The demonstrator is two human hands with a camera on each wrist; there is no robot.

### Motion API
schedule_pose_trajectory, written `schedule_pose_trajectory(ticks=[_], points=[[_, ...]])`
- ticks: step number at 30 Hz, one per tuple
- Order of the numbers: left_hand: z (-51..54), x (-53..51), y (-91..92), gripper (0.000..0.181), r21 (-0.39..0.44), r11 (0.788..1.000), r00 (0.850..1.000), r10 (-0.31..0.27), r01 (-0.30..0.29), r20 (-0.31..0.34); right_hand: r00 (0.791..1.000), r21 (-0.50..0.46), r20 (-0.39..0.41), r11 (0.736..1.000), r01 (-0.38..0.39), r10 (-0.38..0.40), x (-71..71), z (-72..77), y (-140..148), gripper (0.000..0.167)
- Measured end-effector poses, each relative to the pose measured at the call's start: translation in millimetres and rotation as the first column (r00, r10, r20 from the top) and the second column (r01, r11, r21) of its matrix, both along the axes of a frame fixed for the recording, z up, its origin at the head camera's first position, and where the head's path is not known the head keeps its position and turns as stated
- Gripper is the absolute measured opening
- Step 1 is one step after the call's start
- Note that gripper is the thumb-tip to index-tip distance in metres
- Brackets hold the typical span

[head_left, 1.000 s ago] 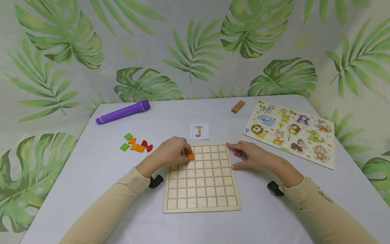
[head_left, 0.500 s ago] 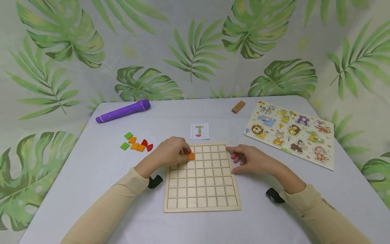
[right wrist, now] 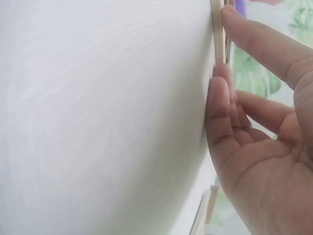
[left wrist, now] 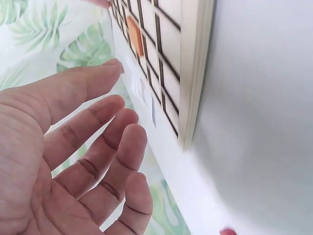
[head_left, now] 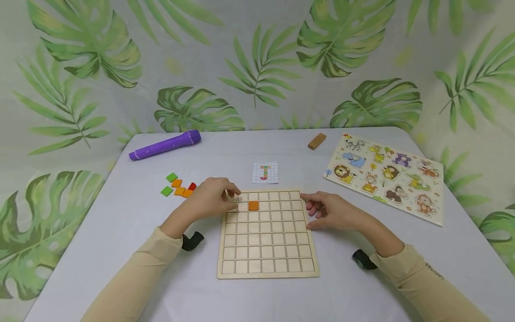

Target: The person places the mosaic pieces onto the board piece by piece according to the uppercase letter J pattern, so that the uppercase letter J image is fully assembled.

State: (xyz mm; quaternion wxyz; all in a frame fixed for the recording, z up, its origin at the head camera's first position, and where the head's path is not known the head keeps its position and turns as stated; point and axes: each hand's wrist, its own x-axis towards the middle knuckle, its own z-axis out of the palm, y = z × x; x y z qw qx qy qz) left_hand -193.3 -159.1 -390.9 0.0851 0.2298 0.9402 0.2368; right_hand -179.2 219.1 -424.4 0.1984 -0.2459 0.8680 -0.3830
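Observation:
A pale wooden grid board [head_left: 267, 239] lies flat on the table, with one orange square tile [head_left: 253, 205] in a cell of its second row from the far edge. My left hand [head_left: 211, 197] hovers over the board's far left corner, thumb and fingers apart. Nothing is between them in the left wrist view, where the orange tile [left wrist: 135, 36] sits beyond the thumb. My right hand [head_left: 335, 212] rests at the board's right edge; in the right wrist view its thumb [right wrist: 264, 39] touches that edge. Beyond the board lies a paper card [head_left: 265, 173] with a coloured J pattern.
Loose green tiles [head_left: 166, 191], orange tiles [head_left: 176, 183] and a partly hidden red piece [head_left: 192, 186] lie left of my left hand. Farther back are a purple microphone [head_left: 165, 145] and a small wooden block [head_left: 317, 141]. An animal puzzle board [head_left: 386, 176] lies at right.
My left hand has let go of the orange tile and moved left, away from it. The tile stays in its cell. My right hand has barely shifted along the board's edge.

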Motion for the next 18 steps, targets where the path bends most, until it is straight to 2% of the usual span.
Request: schedule_pose_trajectory(ticks=[11,15,18], points=[[9.2,-4.5,-30.6,0.031,-0.005,0.999,0.997,0.049,-0.05,-0.067,1.0,0.008,0.025,1.0,0.008,-0.008,-1.5,-4.3,1,0.09],[11.4,-9.0,-42.9,0.032,-0.014,0.996,0.993,0.088,-0.089,-0.08,1.0,0.013,0.019,1.0,0.01,-0.011,-1.8,-3.5,1,0.09],[12.7,-14.0,-56.4,0.033,-0.011,0.99,0.988,0.142,-0.143,-0.066,1.0,0.008,0.007,1.0,0.0,0.0,-1.8,-2.3,0,0.09]])
